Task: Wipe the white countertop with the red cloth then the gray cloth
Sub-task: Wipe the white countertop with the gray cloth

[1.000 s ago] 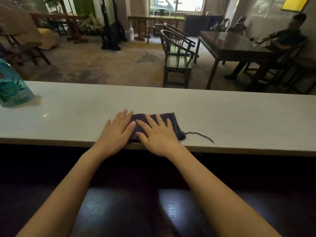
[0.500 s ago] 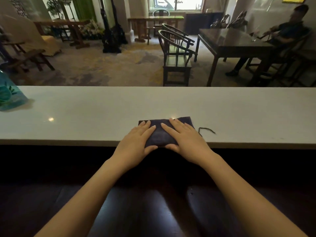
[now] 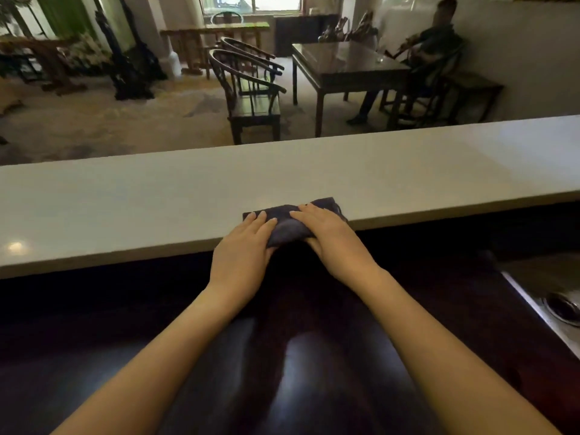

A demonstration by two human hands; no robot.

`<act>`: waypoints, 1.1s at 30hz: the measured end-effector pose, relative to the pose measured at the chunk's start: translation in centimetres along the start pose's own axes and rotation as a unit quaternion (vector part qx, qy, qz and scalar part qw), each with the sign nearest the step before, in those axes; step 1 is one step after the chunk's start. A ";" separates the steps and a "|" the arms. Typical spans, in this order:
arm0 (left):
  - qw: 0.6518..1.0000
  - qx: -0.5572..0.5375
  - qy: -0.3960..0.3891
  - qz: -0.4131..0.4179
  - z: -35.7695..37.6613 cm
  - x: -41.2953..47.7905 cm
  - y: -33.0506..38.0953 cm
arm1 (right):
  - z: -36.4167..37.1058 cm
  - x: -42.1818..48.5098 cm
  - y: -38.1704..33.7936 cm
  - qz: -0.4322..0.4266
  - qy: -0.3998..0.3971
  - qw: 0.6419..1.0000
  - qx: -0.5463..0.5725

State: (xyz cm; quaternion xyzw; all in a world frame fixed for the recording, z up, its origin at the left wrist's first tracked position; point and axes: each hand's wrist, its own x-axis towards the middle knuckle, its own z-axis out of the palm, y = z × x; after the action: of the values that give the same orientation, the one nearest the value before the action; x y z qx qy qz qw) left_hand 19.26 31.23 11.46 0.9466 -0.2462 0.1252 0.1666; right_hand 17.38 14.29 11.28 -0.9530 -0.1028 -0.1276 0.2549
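Looking down from the head camera, the gray cloth (image 3: 290,226) shows as a dark, bluish-gray folded pad, flattened and faintly creased, lying at the near edge of the white countertop (image 3: 125,196) with its closest part hanging just over that edge. Both hands lie flat on top of it, palms down and fingers extended rather than curled: the left hand (image 3: 243,249) covers the cloth's left part with its fingertips near the far left corner, while the right hand (image 3: 332,237) covers the right part, and the two hands sit close together with a strip of cloth visible between them. Neither hand pinches the fabric; both simply press on it. Beyond the counter stands a dark wooden chair (image 3: 251,95) beside a dark table (image 3: 348,69), and a seated person (image 3: 430,48) is at the far right. A metal sink (image 3: 561,306) with its drain shows at the lower right edge, below the counter, well apart from the cloth. A dark glossy surface (image 3: 298,356) fills the foreground under the forearms. Nothing on the countertop lies around the cloth. Its long axis runs left to right along the counter edge, rising slightly toward the right
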 end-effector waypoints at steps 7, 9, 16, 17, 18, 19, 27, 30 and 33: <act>0.992 0.002 0.034 0.118 6.4 1.8 14.4 | -7.5 -9.0 12.3 0.038 0.039 0.998 0.032; 0.988 -0.014 0.016 0.154 9.3 2.4 18.3 | -9.2 -11.9 16.4 0.067 0.032 0.996 0.040; 0.967 -0.058 -0.167 0.182 21.2 3.6 30.2 | -12.0 -21.1 30.0 0.194 -0.072 0.978 0.016; 0.964 -0.060 -0.181 0.184 22.6 3.6 31.5 | -12.1 -22.2 31.6 0.209 -0.082 0.974 0.014; 0.963 -0.063 -0.188 0.184 23.9 3.5 32.6 | -12.1 -23.2 33.0 0.217 -0.087 0.972 0.014; 0.961 -0.067 -0.195 0.182 24.9 3.4 33.6 | -12.1 -24.0 34.1 0.220 -0.089 0.971 0.011; 0.922 0.007 -0.347 0.173 30.3 -1.0 35.5 | -8.7 -29.8 38.0 0.198 -0.231 0.947 -0.099; 0.919 0.002 -0.348 0.183 30.6 -1.7 35.0 | -7.7 -30.4 37.7 0.212 -0.213 0.946 -0.120; 0.913 0.007 -0.368 0.177 30.0 -2.0 34.8 | -7.1 -30.6 37.2 0.208 -0.206 0.941 -0.167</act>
State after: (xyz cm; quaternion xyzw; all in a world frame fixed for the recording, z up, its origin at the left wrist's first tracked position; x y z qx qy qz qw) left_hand 4.56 -7.85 -7.76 0.8677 -0.4528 -0.2028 0.0324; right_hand -3.24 -24.90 -8.89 -0.9874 0.0702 0.1126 0.0862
